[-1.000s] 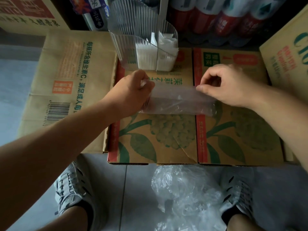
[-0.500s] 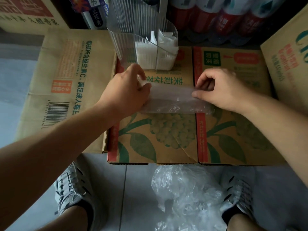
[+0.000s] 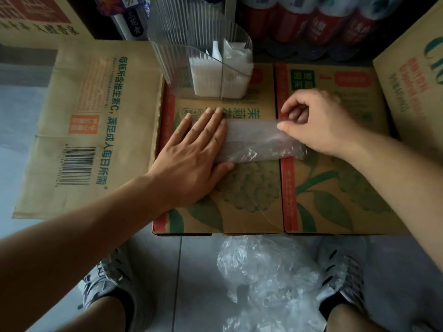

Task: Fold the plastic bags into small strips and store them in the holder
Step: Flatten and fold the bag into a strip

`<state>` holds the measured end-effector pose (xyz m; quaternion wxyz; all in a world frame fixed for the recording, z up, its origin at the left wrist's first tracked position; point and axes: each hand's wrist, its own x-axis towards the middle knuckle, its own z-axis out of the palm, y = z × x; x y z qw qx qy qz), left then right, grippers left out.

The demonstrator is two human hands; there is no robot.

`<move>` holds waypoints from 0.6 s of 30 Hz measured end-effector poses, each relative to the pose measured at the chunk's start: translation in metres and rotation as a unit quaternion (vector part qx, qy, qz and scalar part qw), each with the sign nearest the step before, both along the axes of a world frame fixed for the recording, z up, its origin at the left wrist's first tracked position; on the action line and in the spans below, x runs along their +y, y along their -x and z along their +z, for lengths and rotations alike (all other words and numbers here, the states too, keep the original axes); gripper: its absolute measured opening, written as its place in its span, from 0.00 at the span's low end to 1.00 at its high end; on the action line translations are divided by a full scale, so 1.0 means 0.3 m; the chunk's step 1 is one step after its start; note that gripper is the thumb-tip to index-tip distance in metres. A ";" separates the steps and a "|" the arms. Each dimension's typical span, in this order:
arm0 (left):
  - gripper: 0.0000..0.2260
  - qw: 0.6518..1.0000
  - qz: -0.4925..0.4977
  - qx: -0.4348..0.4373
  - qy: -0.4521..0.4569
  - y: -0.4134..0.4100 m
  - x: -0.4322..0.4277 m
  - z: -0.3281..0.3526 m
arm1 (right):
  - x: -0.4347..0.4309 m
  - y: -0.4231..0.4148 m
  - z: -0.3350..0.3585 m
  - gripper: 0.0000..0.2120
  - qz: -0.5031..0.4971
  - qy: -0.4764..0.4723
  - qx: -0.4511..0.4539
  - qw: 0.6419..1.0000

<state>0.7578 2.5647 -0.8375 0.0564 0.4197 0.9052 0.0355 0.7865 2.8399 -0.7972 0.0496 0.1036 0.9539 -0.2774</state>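
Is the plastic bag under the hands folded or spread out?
Folded: the plastic bag lies as a narrow flat band on the cardboard.

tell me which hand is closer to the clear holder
Left. The left hand lies flat just in front of the holder; the right hand pinches the folded bag farther to the holder's right.

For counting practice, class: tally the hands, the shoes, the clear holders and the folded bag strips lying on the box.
hands: 2 (left hand, right hand)
shoes: 2 (left shoe, right shoe)
holder: 1
strip: 1
Total: 6
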 end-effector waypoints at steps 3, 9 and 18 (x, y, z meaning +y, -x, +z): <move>0.37 1.000 0.007 0.008 -0.007 -0.007 0.006 -0.011 | -0.078 -0.055 0.029 0.16 0.075 -0.088 0.123 0.986; 0.36 0.999 -0.004 0.025 -0.025 -0.010 0.002 -0.016 | -0.260 -0.228 -0.040 0.33 0.316 -0.176 -0.042 0.931; 0.39 1.000 0.008 0.018 -0.008 -0.008 0.003 -0.009 | -0.046 -0.288 -0.076 0.34 0.187 -0.210 -0.065 0.958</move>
